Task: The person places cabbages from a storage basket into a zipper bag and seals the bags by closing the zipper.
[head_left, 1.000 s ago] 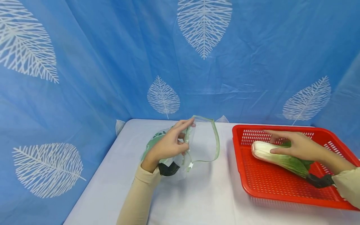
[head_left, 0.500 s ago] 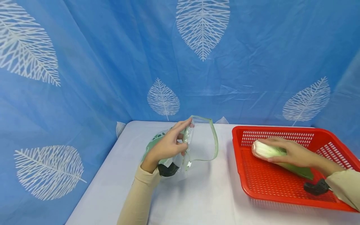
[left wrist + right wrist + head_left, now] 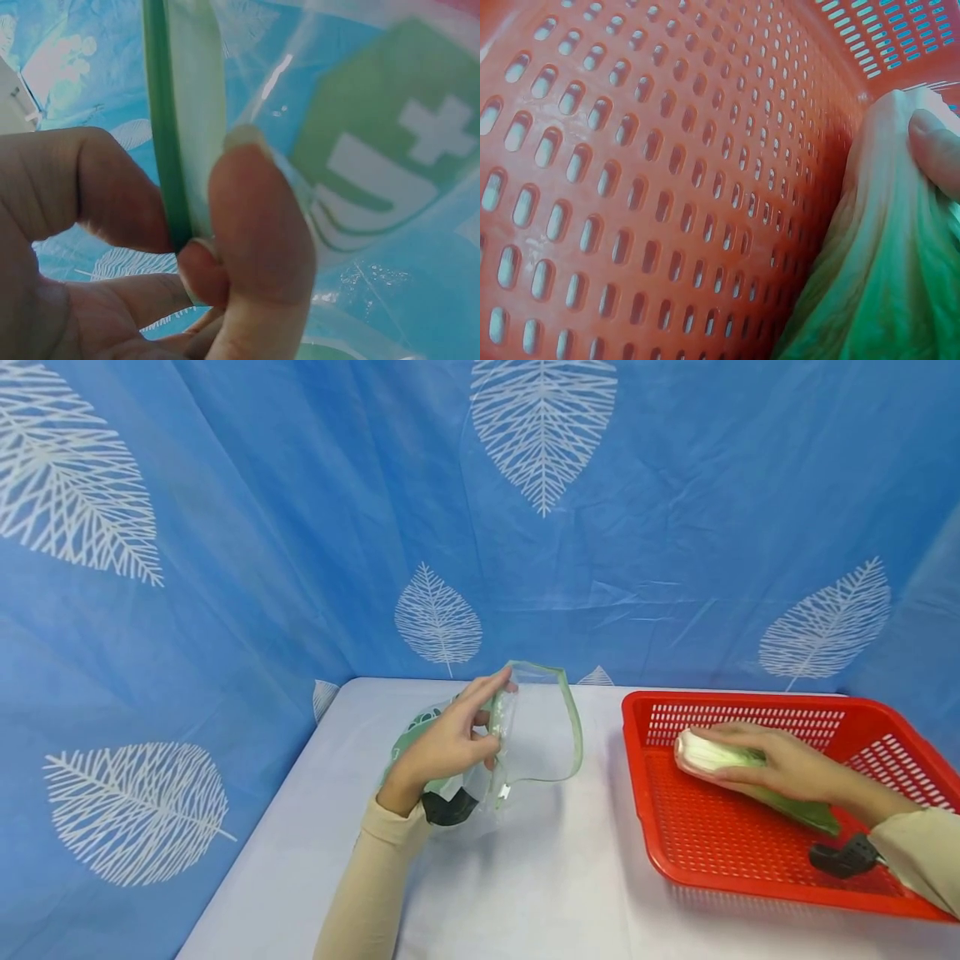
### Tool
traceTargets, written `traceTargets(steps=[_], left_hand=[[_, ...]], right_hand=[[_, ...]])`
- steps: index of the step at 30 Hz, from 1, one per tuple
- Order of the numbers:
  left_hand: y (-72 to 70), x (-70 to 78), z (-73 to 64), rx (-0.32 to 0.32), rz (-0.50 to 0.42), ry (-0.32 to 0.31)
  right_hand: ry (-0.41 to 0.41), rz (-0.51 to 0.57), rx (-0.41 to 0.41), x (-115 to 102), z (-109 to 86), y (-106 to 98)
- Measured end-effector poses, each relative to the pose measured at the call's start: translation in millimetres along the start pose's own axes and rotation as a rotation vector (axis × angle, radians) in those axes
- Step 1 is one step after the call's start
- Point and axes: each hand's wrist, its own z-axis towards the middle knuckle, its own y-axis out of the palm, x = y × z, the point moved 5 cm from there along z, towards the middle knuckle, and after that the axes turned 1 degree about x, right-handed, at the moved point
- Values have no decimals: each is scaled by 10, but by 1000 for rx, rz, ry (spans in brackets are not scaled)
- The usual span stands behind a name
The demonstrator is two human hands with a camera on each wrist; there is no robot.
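My left hand [image 3: 446, 743] pinches the edge of a clear zip bag [image 3: 542, 727] with a green-trimmed mouth, which gapes toward the right. In the left wrist view the thumb [image 3: 262, 225] and a bent finger meet on the green zip strip [image 3: 161, 112]; a green printed patch [image 3: 375, 135] shows on the clear plastic. Over in the red basket, my right hand [image 3: 787, 764] grips a head of leafy cabbage [image 3: 705, 756] from above, thumb on the near side. Its white base points left and its green leaves trail right under the palm. The right wrist view shows the thumb on the cabbage [image 3: 877, 202].
The red plastic basket [image 3: 652, 827] has slotted walls and stands at the right of the white table [image 3: 547, 877]. Blue curtains [image 3: 675, 527] with white leaf prints hang behind the table and at its left. A black wrist mount [image 3: 843, 857] sits low inside the basket.
My right hand has lowered onto the cabbage and closed its fingers round it. The left hand keeps its hold on the bag almost unmoved.
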Motion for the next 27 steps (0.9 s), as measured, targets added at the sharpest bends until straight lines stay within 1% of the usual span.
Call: traceTargets(steps=[5,9,14,19,24,27], left_hand=[[-15,13,-8,-3,9,7],[-14,7,-24,-3,1,-1],[-7,9,-23,-7,-7,-10],[-11,6,-23,-6,-6,-9],[-38,13,-33,9,-4,-10],[-43,21,-39,8,0,-11]], right_hand=[[-11,6,24,-7,2,-30],[-46,46,40,-32,0,-73],[-77,67,62,-132,-31,-175],[-92,59,70,-350,-15,-317],[-83,121,63,-625,83,-510],[-90,140,70,-795,160,-611]])
